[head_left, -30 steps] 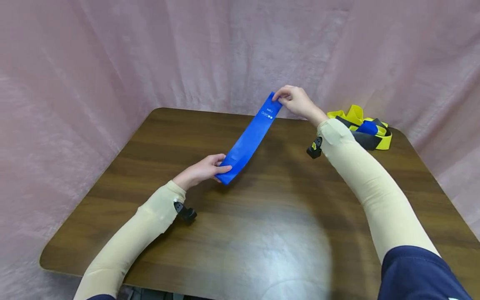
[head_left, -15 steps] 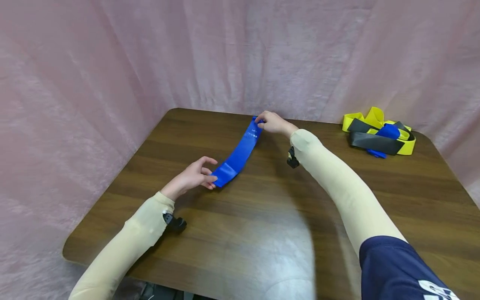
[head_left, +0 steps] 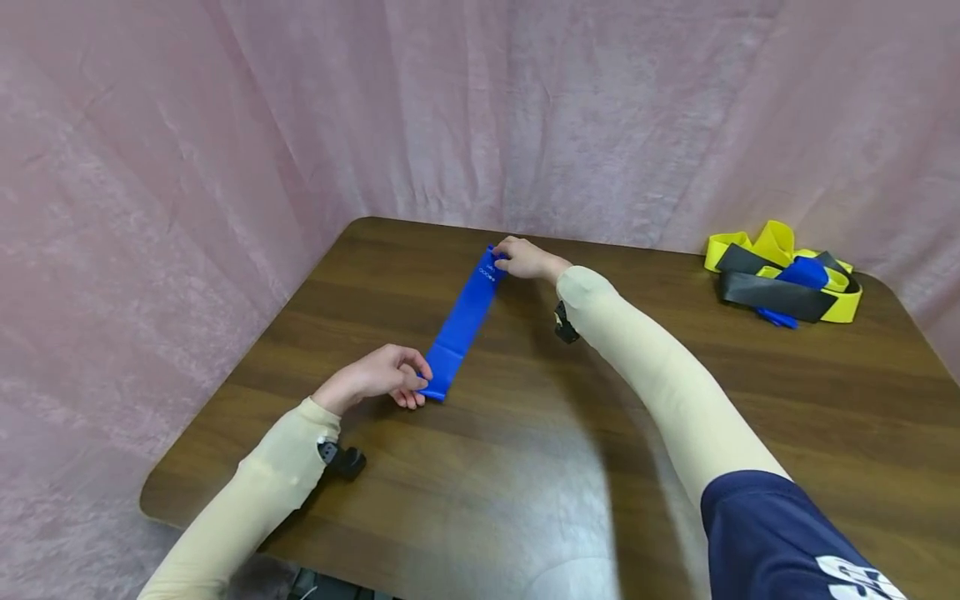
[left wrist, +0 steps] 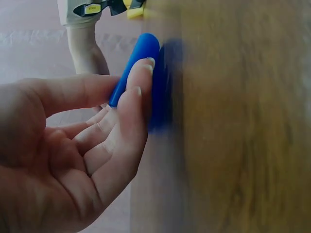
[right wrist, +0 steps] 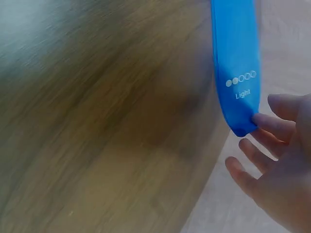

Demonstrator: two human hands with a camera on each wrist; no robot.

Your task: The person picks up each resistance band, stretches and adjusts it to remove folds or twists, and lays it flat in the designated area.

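Head view: blue band (head_left: 461,323) lies flat on the bench (head_left: 525,467), long axis running away from the person. Left hand (head_left: 375,379) pinches the band's near end, right hand (head_left: 525,260) pinches its far end.

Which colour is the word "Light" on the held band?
White, on the blue band; right wrist view shows it best.

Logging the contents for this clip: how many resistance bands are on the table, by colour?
Blue: 2, the blue band held at its ends by the left hand and right hand, and one in the pile.
Yellow: 1.
Black: 1.
Total: 4, as far as the tangled pile shows.
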